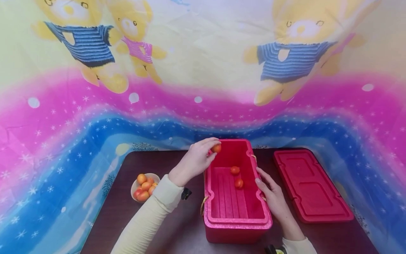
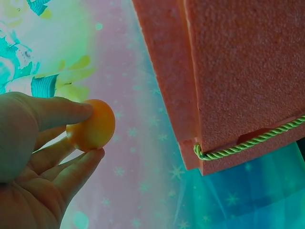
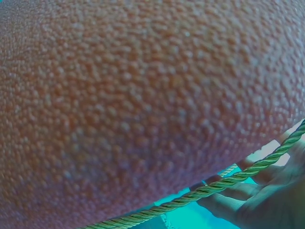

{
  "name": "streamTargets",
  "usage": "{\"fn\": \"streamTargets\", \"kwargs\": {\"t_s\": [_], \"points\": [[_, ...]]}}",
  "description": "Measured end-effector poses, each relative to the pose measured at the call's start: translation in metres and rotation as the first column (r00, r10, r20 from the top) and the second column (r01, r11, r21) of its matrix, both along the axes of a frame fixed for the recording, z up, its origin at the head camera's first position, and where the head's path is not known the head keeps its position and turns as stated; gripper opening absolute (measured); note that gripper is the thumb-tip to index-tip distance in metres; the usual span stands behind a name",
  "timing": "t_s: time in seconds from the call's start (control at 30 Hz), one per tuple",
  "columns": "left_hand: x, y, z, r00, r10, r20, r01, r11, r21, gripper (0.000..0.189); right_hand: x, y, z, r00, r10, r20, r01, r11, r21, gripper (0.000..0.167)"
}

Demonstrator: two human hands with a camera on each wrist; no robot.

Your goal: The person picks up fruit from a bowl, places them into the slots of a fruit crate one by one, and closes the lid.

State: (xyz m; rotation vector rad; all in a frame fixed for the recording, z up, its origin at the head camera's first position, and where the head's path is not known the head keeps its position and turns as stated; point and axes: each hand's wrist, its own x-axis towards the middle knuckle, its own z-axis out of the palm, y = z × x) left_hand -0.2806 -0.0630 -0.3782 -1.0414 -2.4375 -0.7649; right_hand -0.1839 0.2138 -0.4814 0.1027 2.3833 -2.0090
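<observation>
My left hand pinches a small round orange fruit between thumb and fingertips, at the far left rim of a deep red foam box. In the left wrist view the fruit is smooth and yellow-orange. Two more orange-red fruits lie on the grooved bottom of the box. My right hand rests against the box's right side with fingers extended, thumb close by the rim. From the right wrist view, its fingers show past a twisted cord along the box wall.
A pale bowl with several orange-red fruits stands on the dark table, left of the box. The box's red lid lies flat to the right. Cord handles hang at the box's sides. A printed bear curtain hangs behind.
</observation>
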Motion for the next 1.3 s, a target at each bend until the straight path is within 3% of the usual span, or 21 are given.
{"fn": "streamTargets", "kwargs": {"t_s": [0.2, 0.8, 1.3], "points": [[0.000, 0.005, 0.001, 1.000, -0.002, -0.013, 0.002, 1.000, -0.018, 0.043, 0.001, -0.001, 0.000, 1.000, 0.000, 0.003, 0.000, 1.000, -0.004, 0.058], [0.004, 0.018, 0.008, 0.999, -0.013, 0.043, 0.015, 0.999, -0.046, 0.047, 0.002, -0.003, 0.001, 1.000, -0.009, 0.005, 0.009, 1.000, -0.006, 0.059], [0.007, 0.025, 0.012, 0.999, -0.012, 0.050, 0.017, 0.994, -0.106, 0.049, 0.002, -0.003, 0.001, 1.000, -0.005, -0.001, 0.005, 1.000, -0.004, 0.058]]}}
